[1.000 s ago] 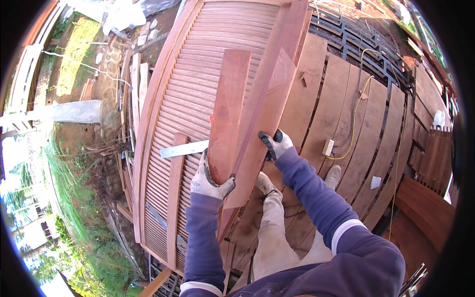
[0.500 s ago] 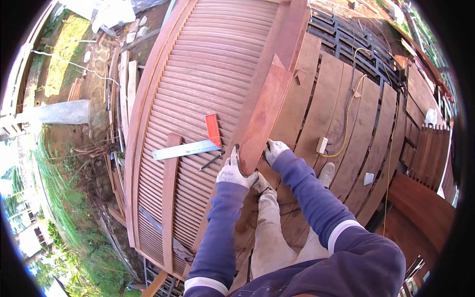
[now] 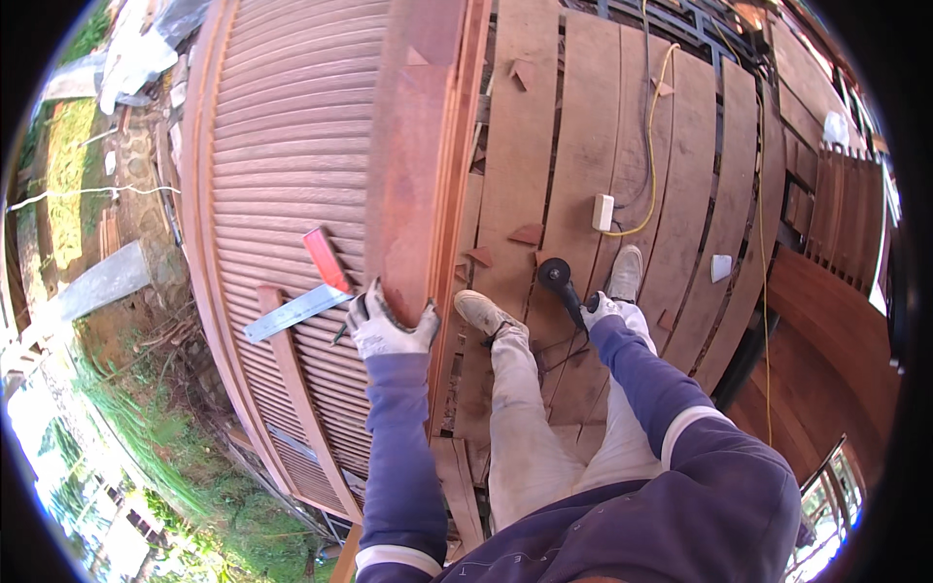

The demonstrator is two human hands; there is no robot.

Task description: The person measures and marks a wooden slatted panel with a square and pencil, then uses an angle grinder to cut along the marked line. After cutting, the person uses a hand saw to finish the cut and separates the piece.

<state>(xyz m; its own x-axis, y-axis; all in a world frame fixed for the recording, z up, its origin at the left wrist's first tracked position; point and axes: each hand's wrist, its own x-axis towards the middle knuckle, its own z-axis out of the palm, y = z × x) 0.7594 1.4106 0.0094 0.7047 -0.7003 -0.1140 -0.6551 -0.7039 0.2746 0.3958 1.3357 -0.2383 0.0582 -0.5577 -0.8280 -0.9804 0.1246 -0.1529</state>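
Observation:
My gloved left hand (image 3: pixel 391 325) grips the near end of a reddish wooden board (image 3: pixel 413 204), fingers at its left edge and thumb at its right. The board lies along the right side rail of a large slatted wooden panel (image 3: pixel 292 136). In my gloved right hand (image 3: pixel 601 310) is a black angle grinder (image 3: pixel 558 282), held low over the deck beside my right shoe; its disc end points away from me. Left of my left hand, a try square (image 3: pixel 299 309) with a red handle rests on the slats. A dark pencil (image 3: pixel 339 334) lies just below it, partly hidden.
A loose wooden strip (image 3: pixel 306 398) crosses the slats. Triangular wood offcuts (image 3: pixel 526 234) are scattered over the plank deck (image 3: pixel 593 117), which has gaps between planks. A white power socket block (image 3: pixel 603 212) sits there on a yellow cord (image 3: pixel 653 214). Stacked brown panels (image 3: pixel 816 330) stand at right.
My right hand has left the board's right side and moved right and down, and now holds the angle grinder. My left hand stays at the board's end. The view has shifted right.

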